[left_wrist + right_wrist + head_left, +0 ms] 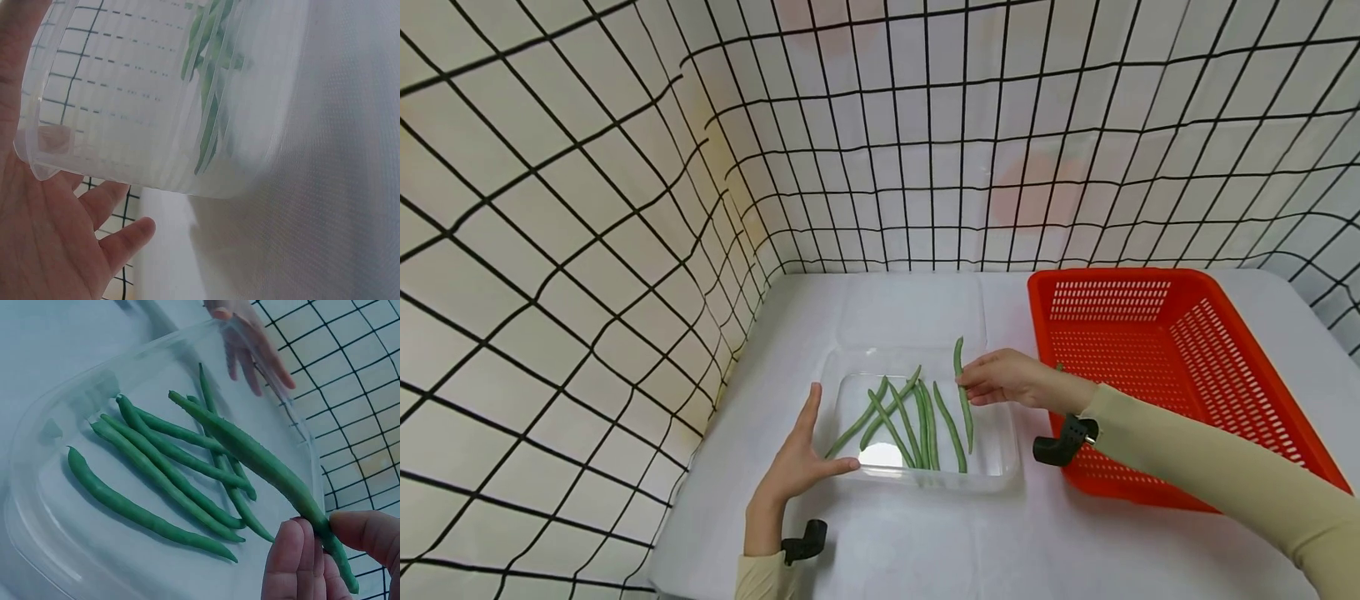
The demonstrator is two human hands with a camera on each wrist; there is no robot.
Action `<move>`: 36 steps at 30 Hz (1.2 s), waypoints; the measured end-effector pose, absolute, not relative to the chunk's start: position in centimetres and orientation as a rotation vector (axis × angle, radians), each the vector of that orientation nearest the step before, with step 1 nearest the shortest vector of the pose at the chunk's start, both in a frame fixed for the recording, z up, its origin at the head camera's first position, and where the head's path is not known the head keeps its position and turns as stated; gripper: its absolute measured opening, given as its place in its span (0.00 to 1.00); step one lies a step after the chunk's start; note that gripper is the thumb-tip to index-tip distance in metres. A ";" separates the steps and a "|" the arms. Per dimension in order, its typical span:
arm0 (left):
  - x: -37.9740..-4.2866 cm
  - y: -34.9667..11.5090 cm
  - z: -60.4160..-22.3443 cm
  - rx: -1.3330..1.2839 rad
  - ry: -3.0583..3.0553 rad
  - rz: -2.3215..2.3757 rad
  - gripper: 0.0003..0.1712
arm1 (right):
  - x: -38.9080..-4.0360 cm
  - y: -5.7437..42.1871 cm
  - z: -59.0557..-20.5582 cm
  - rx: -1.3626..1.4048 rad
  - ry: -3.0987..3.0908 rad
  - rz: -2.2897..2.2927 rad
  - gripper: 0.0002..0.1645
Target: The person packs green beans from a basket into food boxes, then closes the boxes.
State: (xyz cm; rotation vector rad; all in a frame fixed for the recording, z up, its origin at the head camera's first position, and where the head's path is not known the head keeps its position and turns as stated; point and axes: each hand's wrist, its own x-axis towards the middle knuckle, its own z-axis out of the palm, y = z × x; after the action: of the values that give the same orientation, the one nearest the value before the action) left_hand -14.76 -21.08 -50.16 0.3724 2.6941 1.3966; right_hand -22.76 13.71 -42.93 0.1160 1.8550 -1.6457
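Note:
My right hand (1006,377) pinches a green bean (250,453) between thumb and fingers, above the right side of a clear plastic container (1000,475). Several more green beans (930,425) lie in the container, some crossing each other at its left. My left hand (797,460) is at the container's near left corner, its thumb and fingers spread along the rim. From the left wrist view, the left fingers (128,240) look straight and lie outside the wall. Whether they press on it I cannot tell.
A red perforated plastic basket (1247,367) stands to the right, partly behind the right forearm. A small green tip (1059,367) shows at its left side. Black grid netting (925,150) over pale cloth encloses the white table (895,542) at the back and sides.

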 end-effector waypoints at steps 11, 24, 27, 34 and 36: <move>-15.0 -21.1 -49.9 0.361 2.683 1.392 0.74 | -22.3 14.8 -42.9 0.054 1.810 -1.683 0.18; -14.8 -21.1 -50.0 0.330 2.672 1.370 0.74 | -22.8 20.5 -41.4 0.029 1.902 -1.715 0.31; -14.9 -21.1 -50.1 0.326 2.677 1.360 0.74 | -22.7 22.6 -41.5 0.091 1.941 -1.728 0.34; -14.8 -21.1 -50.0 0.341 2.674 1.386 0.75 | -22.8 27.2 -43.5 0.222 1.937 -1.727 0.39; -14.8 -21.0 -49.9 0.349 2.678 1.388 0.75 | -22.7 28.1 -44.5 0.232 1.923 -1.705 0.39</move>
State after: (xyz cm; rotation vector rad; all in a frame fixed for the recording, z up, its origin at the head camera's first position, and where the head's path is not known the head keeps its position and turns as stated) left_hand -14.77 -21.01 -49.92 0.3486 2.6776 1.3878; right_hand -22.72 28.13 -44.47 0.2322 1.9232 -1.7051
